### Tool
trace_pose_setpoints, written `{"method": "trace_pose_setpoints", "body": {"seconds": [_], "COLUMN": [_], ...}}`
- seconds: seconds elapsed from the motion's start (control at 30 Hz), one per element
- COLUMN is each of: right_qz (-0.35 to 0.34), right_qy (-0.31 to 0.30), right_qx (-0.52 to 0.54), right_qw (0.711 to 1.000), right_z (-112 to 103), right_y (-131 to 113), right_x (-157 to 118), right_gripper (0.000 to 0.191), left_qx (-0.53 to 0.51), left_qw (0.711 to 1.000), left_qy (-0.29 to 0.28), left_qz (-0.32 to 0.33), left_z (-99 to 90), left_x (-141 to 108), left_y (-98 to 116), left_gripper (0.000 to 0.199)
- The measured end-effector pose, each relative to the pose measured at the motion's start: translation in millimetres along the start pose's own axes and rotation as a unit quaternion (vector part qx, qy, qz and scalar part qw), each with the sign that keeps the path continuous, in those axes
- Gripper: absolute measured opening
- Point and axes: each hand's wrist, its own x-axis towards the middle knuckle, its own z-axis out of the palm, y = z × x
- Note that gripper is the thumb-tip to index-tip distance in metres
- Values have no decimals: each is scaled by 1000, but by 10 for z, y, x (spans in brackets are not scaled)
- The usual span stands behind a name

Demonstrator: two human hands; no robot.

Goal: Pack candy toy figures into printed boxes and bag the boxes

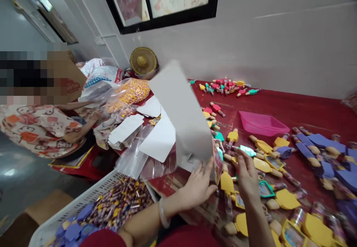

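Observation:
A large grey-white card (pixel 185 113) stands tilted in front of me, its printed side turned to the right. My left hand (pixel 199 184) presses at the card's lower edge, fingers spread. To the right of it, my right hand (pixel 247 171) has its fingers bent close together beside a teal toy piece (pixel 247 150); whether they hold it is hard to make out. Around that hand lie yellow toy pieces (pixel 287 198) with clear tubes and tan ends. Flat white cards (pixel 160 139) rest on plastic bags left of the standing card.
A pink tray (pixel 262 123) sits on the red table (pixel 315 107), left of purple pieces (pixel 327 148). A white basket (pixel 64 211) of small tubes stands at lower left. Another person (pixel 41 128) works at the left, near a bag of orange items (pixel 129 93). A straw hat (pixel 143 61) is behind.

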Motion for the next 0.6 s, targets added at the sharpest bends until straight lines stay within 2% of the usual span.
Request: {"method": "trace_pose_setpoints", "body": {"seconds": [0.03, 0.07, 0.13, 0.2, 0.27, 0.37, 0.47, 0.53, 0.6], "right_qz": [5, 7, 11, 0, -34, -131, -248, -308, -347], "right_qy": [-25, -50, -80, -94, -104, -131, -178, -192, -196], "right_qx": [-5, -13, -36, -69, -116, -185, -284, -371, -437], "right_qw": [1000, 999, 996, 993, 987, 965, 909, 855, 806], "right_z": [-5, 5, 66, 170, 306, 535, 729, 798, 794], "right_y": [73, 161, 371, 580, 747, 924, 1125, 1304, 1499], "right_x": [-49, -99, -197, -275, -323, -355, -372, -382, -379], "right_gripper": [59, 60, 62, 62, 58, 49, 47, 50, 54], "left_qx": [89, 160, 244, 282, 298, 291, 235, 165, 128], "left_qw": [995, 986, 966, 955, 952, 956, 972, 986, 990], "left_qy": [-37, -47, -45, -34, -28, -18, -25, -18, 47], "left_qz": [-13, -29, -66, -80, -62, -36, -13, 8, -22], "left_z": [226, 412, 647, 720, 679, 493, 176, -141, -578], "left_x": [78, 166, 351, 510, 605, 590, 412, 260, 135], "left_y": [-186, -374, -721, -981, -1143, -1248, -1264, -1256, -1268], "left_gripper": [88, 86, 84, 76, 64, 57, 51, 39, 30]}}
